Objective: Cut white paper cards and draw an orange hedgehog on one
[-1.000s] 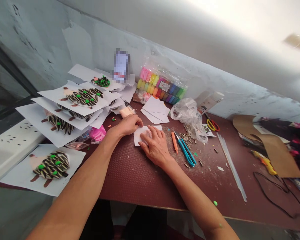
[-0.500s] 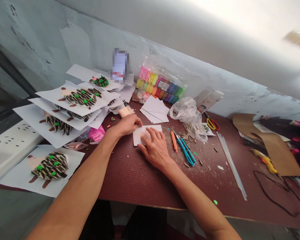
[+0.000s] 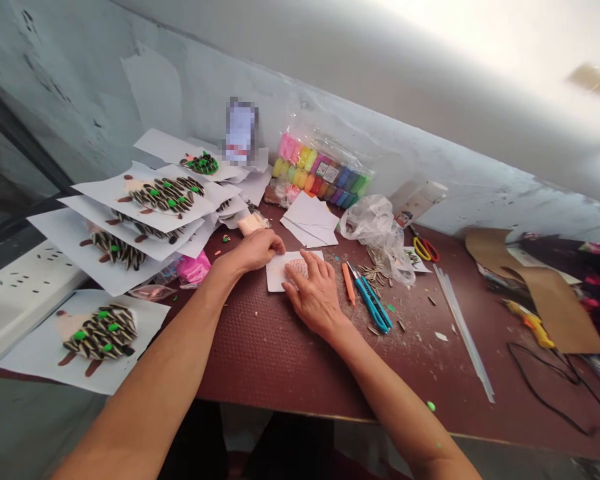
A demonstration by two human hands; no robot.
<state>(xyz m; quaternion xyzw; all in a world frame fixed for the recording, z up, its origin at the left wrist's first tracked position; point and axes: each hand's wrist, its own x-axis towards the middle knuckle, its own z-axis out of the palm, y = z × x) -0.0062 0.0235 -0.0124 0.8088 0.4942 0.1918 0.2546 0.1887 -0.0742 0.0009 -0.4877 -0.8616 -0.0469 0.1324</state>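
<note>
Right, here's the action: a pale pink ridged patch (image 3: 297, 269) sits on a small white card (image 3: 279, 273), out on the dark red table (image 3: 260, 363). My right hand (image 3: 315, 293) comes in from the lower right, its fingers curved and spread, tips down on the patch and the card, with no grip on anything. My left hand (image 3: 255, 251) lies nearly flat, palm down, its fingertips at the card's left edge, relaxed and not clenched. Just right of the card lie an orange pen (image 3: 349, 285) and blue-handled scissors (image 3: 373, 305), beside a scatter of sunflower seed shells (image 3: 375, 275). Up top, there's a bag of rainbow clay (image 3: 320, 170), its label too small to read. Over on the left, seed-covered hedgehog pictures (image 3: 100, 333) lie on white sheets.
</note>
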